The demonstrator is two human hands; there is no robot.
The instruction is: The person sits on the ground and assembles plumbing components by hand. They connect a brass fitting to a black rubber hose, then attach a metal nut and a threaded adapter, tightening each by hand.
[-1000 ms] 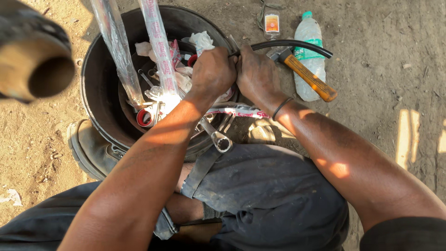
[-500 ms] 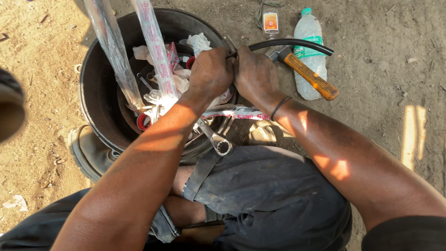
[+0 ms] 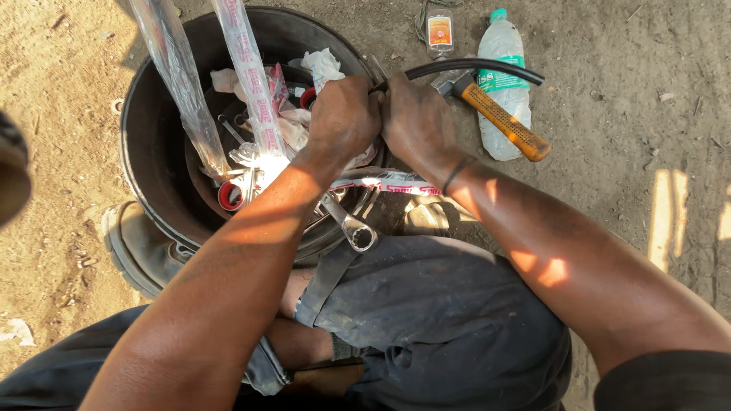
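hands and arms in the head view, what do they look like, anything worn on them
Both arms are bare from the hands up to near the top of the forearm, with no gloves. The left hand and right hand look grimy, with dark smudges over the knuckles. A thin dark band circles the right wrist. A dark sleeve edge shows at the upper right arm. No rings or watch visible.

Your hands [image 3: 381, 122] cover the near end of the black hose [image 3: 472, 67], so you cannot tell how your fingers sit on it. Your left forearm hides much of the tub's [image 3: 152, 190] contents and part of the spanner [image 3: 352, 227]. The two wrapped tubes [image 3: 247, 76] run off the top edge. A dark blurred shape [image 3: 11, 179] is cut off at the left edge. The small bottle's [image 3: 440, 34] label is too small to read.
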